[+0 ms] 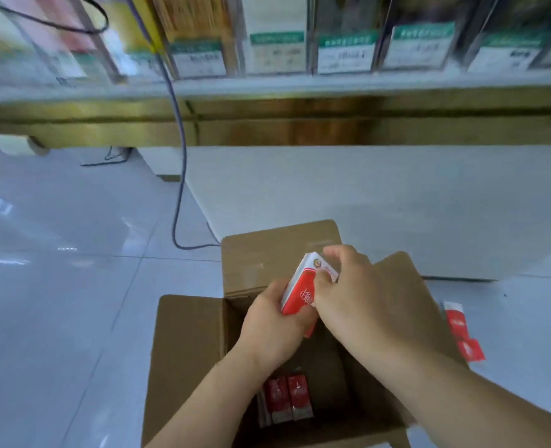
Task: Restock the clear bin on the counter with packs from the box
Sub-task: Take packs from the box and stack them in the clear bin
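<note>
Both the left hand [275, 313] and right hand [351, 286] clasp a red-and-white pack [303, 291] above the open box [186, 350], low centre; next, probably carrying it to the bin, unseen here.

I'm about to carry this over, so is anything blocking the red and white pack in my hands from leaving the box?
Nothing visible does. The left hand and right hand hold the red and white pack above the open brown cardboard box, its flaps folded outward. The clear bin cannot be made out.
</note>
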